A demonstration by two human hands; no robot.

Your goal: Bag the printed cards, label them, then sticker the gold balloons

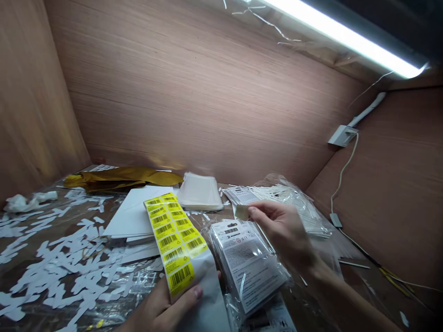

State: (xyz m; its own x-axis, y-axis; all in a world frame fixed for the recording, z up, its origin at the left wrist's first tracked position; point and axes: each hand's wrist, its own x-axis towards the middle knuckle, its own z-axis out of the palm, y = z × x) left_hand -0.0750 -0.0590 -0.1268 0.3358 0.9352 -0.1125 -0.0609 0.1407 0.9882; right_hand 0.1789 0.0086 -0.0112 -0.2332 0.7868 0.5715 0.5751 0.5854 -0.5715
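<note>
Flanking a wrapped packet (248, 266) — left hand (164, 305) gripping barcode sheet (176, 235), right hand (284, 230) pinching label (242, 212).

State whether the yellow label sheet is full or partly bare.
Partly bare: the sheet in the left hand has barcode labels up top, with blank backing below.

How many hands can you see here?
2: left hand at bottom, left of centre, holding the yellow barcode label sheet; right hand right of centre, pinching a small blurred piece.

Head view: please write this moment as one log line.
left hand: holds yellow label sheet | right hand: pinches small blurred piece | beside sheet: bagged packs | lamp: lit
</note>
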